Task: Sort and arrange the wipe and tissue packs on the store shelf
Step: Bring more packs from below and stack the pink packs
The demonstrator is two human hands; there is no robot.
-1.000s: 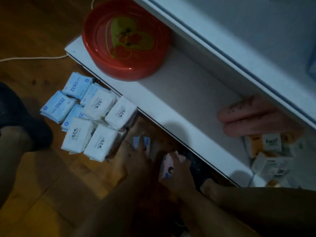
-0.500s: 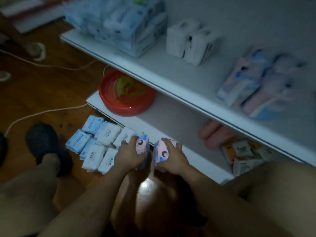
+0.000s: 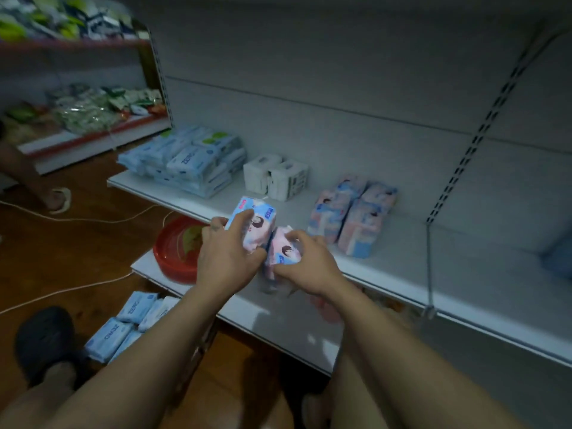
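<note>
Gripping pink packs (image 3: 257, 223), left hand (image 3: 227, 258) and right hand (image 3: 312, 267) hover at shelf edge (image 3: 464, 322).

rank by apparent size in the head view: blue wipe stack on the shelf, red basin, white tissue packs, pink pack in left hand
1. blue wipe stack
2. white tissue packs and red basin, about alike; left hand hides part of the basin
3. pink pack, smallest though nearest

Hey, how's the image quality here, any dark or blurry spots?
Head view: dim and bluish throughout; the far-left rack is blurred; the wide lens bends the slotted rail; the held packs are sharp enough to show their print.
</note>
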